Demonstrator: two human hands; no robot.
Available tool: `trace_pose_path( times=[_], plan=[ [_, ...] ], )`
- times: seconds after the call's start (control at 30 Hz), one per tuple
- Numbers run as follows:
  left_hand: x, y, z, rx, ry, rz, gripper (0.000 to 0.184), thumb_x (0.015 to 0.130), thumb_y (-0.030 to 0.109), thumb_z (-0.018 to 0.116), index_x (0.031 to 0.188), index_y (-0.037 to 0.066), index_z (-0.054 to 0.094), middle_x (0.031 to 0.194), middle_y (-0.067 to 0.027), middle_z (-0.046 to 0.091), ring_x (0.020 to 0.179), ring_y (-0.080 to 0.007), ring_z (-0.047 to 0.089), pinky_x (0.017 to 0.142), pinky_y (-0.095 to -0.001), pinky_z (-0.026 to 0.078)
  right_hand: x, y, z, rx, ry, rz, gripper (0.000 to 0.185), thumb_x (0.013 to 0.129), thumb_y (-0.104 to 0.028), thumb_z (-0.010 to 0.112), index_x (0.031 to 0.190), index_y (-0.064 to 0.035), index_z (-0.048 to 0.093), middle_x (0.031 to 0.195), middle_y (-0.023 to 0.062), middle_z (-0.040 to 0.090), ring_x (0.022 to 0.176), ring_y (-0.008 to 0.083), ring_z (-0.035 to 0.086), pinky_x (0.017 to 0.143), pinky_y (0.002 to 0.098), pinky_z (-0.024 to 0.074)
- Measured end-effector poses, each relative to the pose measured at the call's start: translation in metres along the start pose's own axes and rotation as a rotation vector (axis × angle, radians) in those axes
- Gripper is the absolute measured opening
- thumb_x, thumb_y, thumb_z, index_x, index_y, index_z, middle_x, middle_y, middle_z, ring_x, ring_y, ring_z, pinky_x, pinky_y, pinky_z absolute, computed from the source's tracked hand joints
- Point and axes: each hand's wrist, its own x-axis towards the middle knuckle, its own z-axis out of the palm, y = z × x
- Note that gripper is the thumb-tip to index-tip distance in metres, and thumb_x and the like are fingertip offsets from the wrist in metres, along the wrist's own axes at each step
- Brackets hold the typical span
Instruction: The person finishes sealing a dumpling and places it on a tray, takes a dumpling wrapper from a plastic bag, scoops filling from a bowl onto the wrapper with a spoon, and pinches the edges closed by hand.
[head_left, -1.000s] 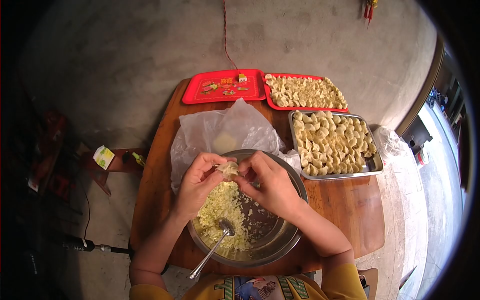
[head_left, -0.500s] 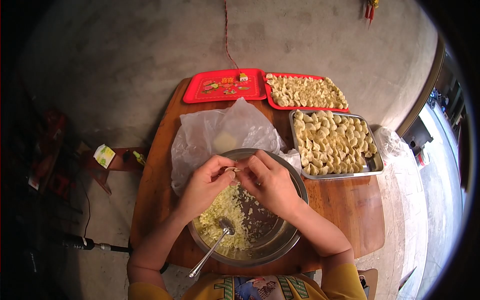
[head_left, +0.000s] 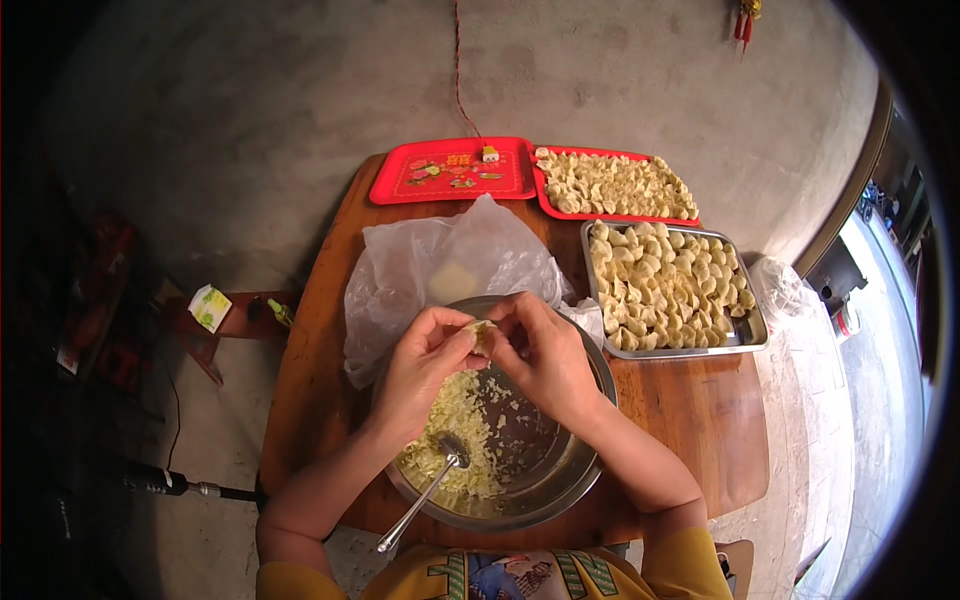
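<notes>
Between my two hands, above the far part of a steel bowl [head_left: 565,478], is a small pale dumpling [head_left: 483,338]. The fingers of my left hand [head_left: 425,362] pinch it from the left, and those of my right hand [head_left: 548,362] close on its right side. Pale chopped filling [head_left: 462,410] covers the left half of the bowl, with scraps stuck to the bare metal on the right. A metal spoon [head_left: 425,500] leans in the filling, its handle over the near rim. Behind the bowl lies a clear plastic bag [head_left: 400,262] with something pale and round inside.
A steel tray [head_left: 690,350] of dumplings stands right of the bowl, and a red tray [head_left: 560,212] of more dumplings behind it. Another red tray [head_left: 400,185], flower-printed, holds a small white block [head_left: 490,154] on a cord. The wooden table [head_left: 690,430] backs onto a wall.
The dumpling has turned up between my fingertips and shows more of its side. My right hand has lifted slightly, and its fingers have shifted on the dough.
</notes>
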Motion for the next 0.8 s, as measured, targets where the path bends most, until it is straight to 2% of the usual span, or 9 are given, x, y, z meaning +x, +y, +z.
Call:
trace_pose_path(
  times=[0.13, 0.2, 0.23, 0.33, 0.4, 0.5, 0.63, 0.7, 0.8],
  plan=[
    [0.002, 0.003, 0.003, 0.066, 0.008, 0.009, 0.013, 0.097, 0.009, 0.054, 0.108, 0.002, 0.054, 0.099, -0.0062, 0.060, 0.091, -0.0115, 0.060, 0.081, -0.0283, 0.053, 0.000, 0.004, 0.001, -0.028, 0.008, -0.053, 0.017, 0.083, -0.005, 0.065, 0.096, -0.0029, 0.054, 0.084, 0.0120, 0.058, 0.069, 0.0283, 0.064, 0.062, 0.0380, 0.0520],
    [0.003, 0.004, 0.004, 0.080, 0.031, 0.017, 0.011, 0.096, 0.008, 0.054, 0.106, 0.001, 0.054, 0.097, -0.0061, 0.061, 0.087, -0.0113, 0.061, 0.078, -0.0273, 0.053, 0.000, 0.004, 0.001, -0.089, 0.026, -0.081, 0.012, 0.084, -0.002, 0.066, 0.093, -0.0016, 0.058, 0.084, 0.0090, 0.059, 0.065, 0.0181, 0.062, 0.059, 0.0287, 0.0506],
    [0.005, 0.004, 0.001, 0.080, 0.031, 0.017, 0.011, 0.096, 0.008, 0.054, 0.106, 0.001, 0.054, 0.097, -0.0061, 0.061, 0.087, -0.0113, 0.061, 0.078, -0.0273, 0.053, 0.000, 0.004, 0.001, -0.089, 0.026, -0.080, 0.012, 0.084, -0.002, 0.066, 0.093, -0.0016, 0.058, 0.084, 0.0090, 0.059, 0.065, 0.0181, 0.062, 0.059, 0.0287, 0.0506],
    [0.010, 0.006, -0.009, 0.169, -0.034, 0.014, 0.011, 0.097, 0.008, 0.053, 0.106, 0.003, 0.054, 0.100, -0.0060, 0.062, 0.089, -0.0108, 0.061, 0.078, -0.0267, 0.052, -0.001, 0.004, 0.000, -0.140, -0.036, -0.174, 0.014, 0.081, -0.001, 0.067, 0.091, -0.0029, 0.059, 0.085, 0.0094, 0.058, 0.068, 0.0234, 0.063, 0.060, 0.0318, 0.0517],
    [0.012, 0.007, -0.012, 0.213, -0.079, -0.020, 0.008, 0.097, 0.008, 0.053, 0.102, 0.002, 0.055, 0.096, -0.0049, 0.063, 0.087, -0.0097, 0.061, 0.076, -0.0248, 0.052, -0.001, 0.003, 0.000, -0.207, -0.048, -0.275, 0.016, 0.079, 0.000, 0.068, 0.092, -0.0035, 0.059, 0.086, 0.0103, 0.057, 0.072, 0.0282, 0.064, 0.062, 0.0350, 0.0524],
    [0.013, 0.008, -0.013, 0.290, -0.088, -0.012, 0.007, 0.097, 0.007, 0.053, 0.100, 0.001, 0.056, 0.095, -0.0043, 0.063, 0.086, -0.0091, 0.061, 0.075, -0.0243, 0.052, 0.000, 0.006, 0.003, -0.175, -0.021, -0.309, 0.017, 0.079, -0.001, 0.069, 0.092, -0.0035, 0.058, 0.086, 0.0109, 0.057, 0.074, 0.0294, 0.063, 0.063, 0.0359, 0.0526],
    [0.011, 0.010, -0.014, 0.381, -0.107, 0.005, 0.007, 0.097, 0.006, 0.053, 0.099, 0.000, 0.057, 0.095, -0.0040, 0.063, 0.085, -0.0089, 0.061, 0.075, -0.0244, 0.052, -0.001, 0.007, 0.005, -0.184, -0.030, -0.274, 0.019, 0.080, -0.001, 0.068, 0.095, -0.0034, 0.057, 0.087, 0.0110, 0.058, 0.073, 0.0276, 0.064, 0.063, 0.0348, 0.0528],
    [0.011, 0.010, -0.014, 0.444, -0.113, 0.026, 0.007, 0.097, 0.005, 0.053, 0.100, -0.001, 0.056, 0.093, -0.0034, 0.062, 0.085, -0.0089, 0.061, 0.074, -0.0247, 0.053, -0.002, 0.003, 0.005, -0.143, -0.016, -0.158, 0.020, 0.082, -0.001, 0.068, 0.098, -0.0033, 0.056, 0.089, 0.0107, 0.059, 0.074, 0.0254, 0.064, 0.063, 0.0338, 0.0526],
    [0.010, 0.011, -0.012, 0.465, -0.111, 0.043, 0.007, 0.096, 0.003, 0.052, 0.100, -0.001, 0.055, 0.092, -0.0030, 0.061, 0.084, -0.0089, 0.061, 0.074, -0.0249, 0.053, -0.002, 0.006, 0.005, -0.123, -0.022, -0.166, 0.021, 0.083, -0.002, 0.068, 0.100, -0.0033, 0.055, 0.090, 0.0104, 0.060, 0.074, 0.0240, 0.065, 0.064, 0.0333, 0.0524]
  ],
)
